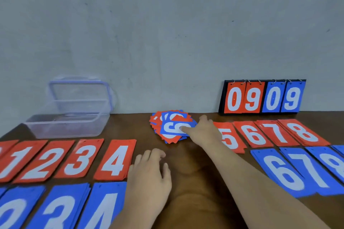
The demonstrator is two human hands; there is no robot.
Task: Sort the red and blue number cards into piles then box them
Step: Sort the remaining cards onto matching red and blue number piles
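One unsorted heap (173,118) of red and blue cards sits mid-table (195,173) toward the wall, with sorted red piles (115,160) and blue piles (290,173) in rows to either side. The right hand (204,128) reaches over it, fingers stretched nearly straight and close together, tips resting on the right end of the top card (171,128), a blue one. Whether the thumb has got under an edge cannot be told. The left hand (150,173) lies on the table just beside the red 4 pile, fingers loosely curled and a little apart, holding nothing. The cards look thin, light and fairly stiff with a slick face, so they will probably slide on one another rather than lift cleanly. The likely best way is to drag the top one off the heap with fingertip pressure, then pinch it by a long edge once it overhangs. Pressing too hard may carry the cards beneath along and fan the heap. The box (68,128) stands open at far left, with no cards visible inside.
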